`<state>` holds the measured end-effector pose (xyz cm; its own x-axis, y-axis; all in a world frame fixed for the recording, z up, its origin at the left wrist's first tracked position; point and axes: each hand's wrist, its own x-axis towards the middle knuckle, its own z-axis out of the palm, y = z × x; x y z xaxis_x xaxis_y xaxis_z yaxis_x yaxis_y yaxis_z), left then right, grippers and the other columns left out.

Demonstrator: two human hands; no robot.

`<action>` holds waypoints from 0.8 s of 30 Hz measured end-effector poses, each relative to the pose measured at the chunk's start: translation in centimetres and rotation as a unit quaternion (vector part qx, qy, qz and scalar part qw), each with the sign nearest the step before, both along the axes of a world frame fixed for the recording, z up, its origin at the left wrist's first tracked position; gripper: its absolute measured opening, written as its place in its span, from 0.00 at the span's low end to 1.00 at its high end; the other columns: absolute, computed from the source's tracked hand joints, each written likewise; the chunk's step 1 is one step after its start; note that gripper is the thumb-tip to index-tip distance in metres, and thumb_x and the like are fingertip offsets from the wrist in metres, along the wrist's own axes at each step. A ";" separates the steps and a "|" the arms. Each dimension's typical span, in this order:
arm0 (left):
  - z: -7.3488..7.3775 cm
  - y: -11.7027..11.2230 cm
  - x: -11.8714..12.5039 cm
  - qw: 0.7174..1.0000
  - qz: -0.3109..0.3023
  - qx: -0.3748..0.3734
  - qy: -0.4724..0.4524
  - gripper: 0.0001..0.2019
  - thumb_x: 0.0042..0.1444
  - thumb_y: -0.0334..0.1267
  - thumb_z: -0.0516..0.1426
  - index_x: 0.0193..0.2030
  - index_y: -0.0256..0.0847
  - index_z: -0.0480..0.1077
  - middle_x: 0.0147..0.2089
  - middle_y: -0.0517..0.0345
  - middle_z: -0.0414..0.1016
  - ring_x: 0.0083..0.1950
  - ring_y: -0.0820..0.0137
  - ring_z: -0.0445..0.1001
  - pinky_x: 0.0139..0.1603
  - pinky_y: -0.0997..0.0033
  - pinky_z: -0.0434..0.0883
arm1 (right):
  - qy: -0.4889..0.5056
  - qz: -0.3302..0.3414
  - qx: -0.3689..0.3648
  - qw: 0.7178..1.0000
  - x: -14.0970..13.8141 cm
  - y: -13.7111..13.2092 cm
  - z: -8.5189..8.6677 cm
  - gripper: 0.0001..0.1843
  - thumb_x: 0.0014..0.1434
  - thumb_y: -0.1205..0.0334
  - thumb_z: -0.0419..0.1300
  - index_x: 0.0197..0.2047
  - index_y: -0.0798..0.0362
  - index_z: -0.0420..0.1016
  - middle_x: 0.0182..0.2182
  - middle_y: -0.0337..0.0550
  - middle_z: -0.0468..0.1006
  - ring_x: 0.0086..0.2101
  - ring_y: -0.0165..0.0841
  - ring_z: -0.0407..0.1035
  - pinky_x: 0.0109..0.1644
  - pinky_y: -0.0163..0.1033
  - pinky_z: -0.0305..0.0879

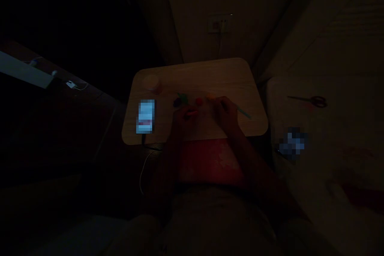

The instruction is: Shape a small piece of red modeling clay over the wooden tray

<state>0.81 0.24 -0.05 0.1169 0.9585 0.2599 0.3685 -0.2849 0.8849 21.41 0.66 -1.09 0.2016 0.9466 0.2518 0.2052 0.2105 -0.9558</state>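
The scene is very dark. A small wooden lap table (210, 74) stands over my legs. My left hand (183, 117) rests on it with fingers curled round a short red-orange piece (191, 113). My right hand (225, 113) is closed beside it; a pale green stick (243, 113) juts out to its right, and I cannot tell if the hand grips it. Small bits lie just beyond the hands: a green one (181, 97), a red one (199, 101) and an orange one (210, 97).
A lit phone (145, 116) lies at the table's left, a cable hanging below it. A round pale pot (151, 83) sits at the back left. Scissors (312, 100) lie on the pale surface to the right. A wall socket (218, 24) is behind.
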 end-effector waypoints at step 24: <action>-0.2 0.2 0.0 1.000 -0.001 0.004 -0.003 0.07 0.60 0.41 0.65 0.38 0.41 0.79 0.38 0.56 0.85 0.41 0.64 0.82 0.44 0.68 0.77 | -0.014 -0.017 -0.010 1.000 0.0 -0.4 0.9 0.27 0.65 0.39 0.61 0.23 0.49 0.67 0.20 0.35 0.65 0.25 0.30 0.58 0.30 0.39 0.54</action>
<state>0.85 0.40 -0.25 0.1167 0.9561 0.2687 0.3621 -0.2929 0.8850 21.44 0.24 -0.15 0.2268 0.9440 0.2395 0.2394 0.1843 -0.9533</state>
